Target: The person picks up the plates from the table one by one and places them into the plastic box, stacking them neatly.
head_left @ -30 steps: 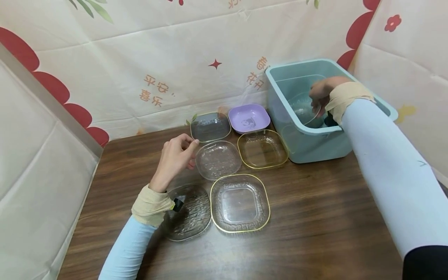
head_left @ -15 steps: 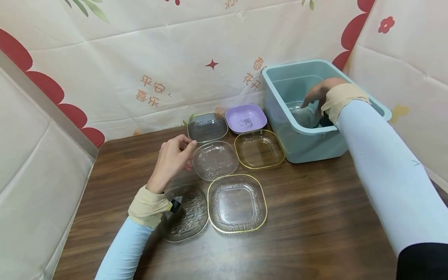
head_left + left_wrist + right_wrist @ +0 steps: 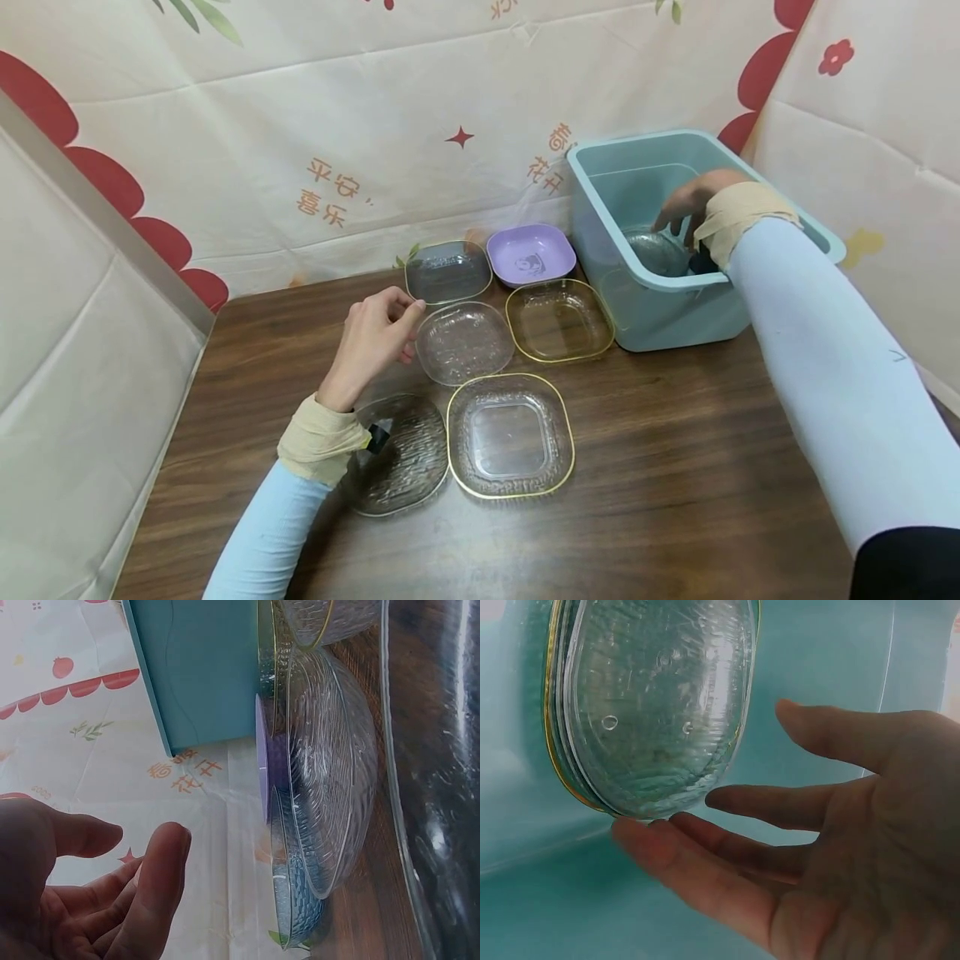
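My right hand (image 3: 693, 200) reaches down into the blue plastic bin (image 3: 667, 321), partly hidden by its wrist. The right wrist view shows a nested stack of clear plates (image 3: 660, 712), one gold-rimmed, inside the bin. Fingertips are right at the stack's lower rim, and the thumb is spread away from it. My left hand (image 3: 371, 337) hovers over the table with thumb and forefinger apart and nothing between them. Nearest to it is a clear plate (image 3: 467, 343). A textured clear plate (image 3: 408, 467) lies below the left wrist.
At the back stand a purple dish (image 3: 551, 246) and a bluish clear dish (image 3: 448, 273). Two gold-rimmed clear plates, one near the bin (image 3: 561, 321) and one in front (image 3: 512, 437), lie on the wooden table (image 3: 675, 483). A printed cloth (image 3: 420, 100) hangs behind.
My right hand has let go of a clear plate in the bin, its fingers now spread; the plate has tipped down onto the stack. The left hand has stayed put.
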A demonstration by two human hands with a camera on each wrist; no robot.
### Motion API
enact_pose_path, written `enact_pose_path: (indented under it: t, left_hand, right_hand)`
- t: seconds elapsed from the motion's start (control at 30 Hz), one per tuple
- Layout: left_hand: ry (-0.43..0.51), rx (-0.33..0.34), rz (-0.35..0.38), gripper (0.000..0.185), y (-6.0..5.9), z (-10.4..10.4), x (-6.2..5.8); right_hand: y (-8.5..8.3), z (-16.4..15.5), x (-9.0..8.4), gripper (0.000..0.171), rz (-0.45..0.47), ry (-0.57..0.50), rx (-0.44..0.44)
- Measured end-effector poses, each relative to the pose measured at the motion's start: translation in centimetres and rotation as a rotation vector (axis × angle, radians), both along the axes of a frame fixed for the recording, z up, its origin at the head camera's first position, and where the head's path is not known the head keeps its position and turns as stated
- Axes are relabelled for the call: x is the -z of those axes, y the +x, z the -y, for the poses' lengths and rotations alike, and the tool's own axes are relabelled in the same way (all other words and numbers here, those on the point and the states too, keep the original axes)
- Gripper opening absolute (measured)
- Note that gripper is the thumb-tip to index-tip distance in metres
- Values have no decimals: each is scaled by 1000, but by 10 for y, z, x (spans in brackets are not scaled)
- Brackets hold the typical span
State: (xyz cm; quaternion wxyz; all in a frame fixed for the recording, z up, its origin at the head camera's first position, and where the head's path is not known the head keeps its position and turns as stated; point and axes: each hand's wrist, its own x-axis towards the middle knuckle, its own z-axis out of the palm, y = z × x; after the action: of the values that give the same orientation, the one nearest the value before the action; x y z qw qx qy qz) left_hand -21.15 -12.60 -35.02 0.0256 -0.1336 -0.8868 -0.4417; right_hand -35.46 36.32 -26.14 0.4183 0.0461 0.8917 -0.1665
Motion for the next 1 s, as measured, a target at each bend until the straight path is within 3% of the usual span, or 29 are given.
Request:
enact_pose_path:
  t: [0.3,0.53,0.73,0.87,1.0]
  left_hand:
    - [-7,3,3,25,-1,-1,1]
    - [-10,-1,9,25,-1,0,1]
    - [-15,-9,7,28,-1,5,0]
    - [-22,-7,3,31,-1,8,-1]
    - [-34,-12,0,32,0,10,-1]
  right_hand:
    - [-3,0,1,86,97,11,-22]
    - [3,5,-5,84,31,4,-17]
    - [5,14,-28,74,-149,-42,-40]
    - [5,24,-52,62,-339,-59,-113]
    - [19,49,-76,52,-576,-103,-122]
